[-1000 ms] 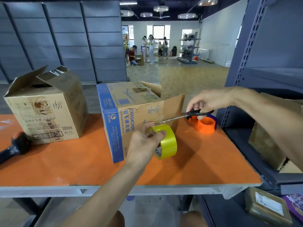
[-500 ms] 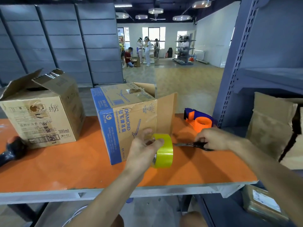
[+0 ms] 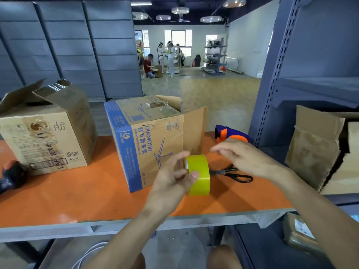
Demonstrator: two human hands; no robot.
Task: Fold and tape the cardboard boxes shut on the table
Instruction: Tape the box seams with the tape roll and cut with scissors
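On the orange table (image 3: 77,195), I see my left hand (image 3: 171,181) gripping the yellow tape roll (image 3: 200,177) just beside the blue-edged box (image 3: 147,148); my right hand (image 3: 246,158) hovers loose-fingered, holding nothing, above the scissors (image 3: 239,176).

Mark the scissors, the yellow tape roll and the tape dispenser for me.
scissors (image 3: 223,172): head view, near the pivot.
yellow tape roll (image 3: 202,181): head view, outer band.
tape dispenser (image 3: 222,134): head view, orange front block.

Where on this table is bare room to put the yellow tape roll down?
Bare orange tabletop lies along the front edge, before the brown cardboard box and the blue-printed cardboard box. Crowded right of that box: black scissors, orange-blue tape dispenser.
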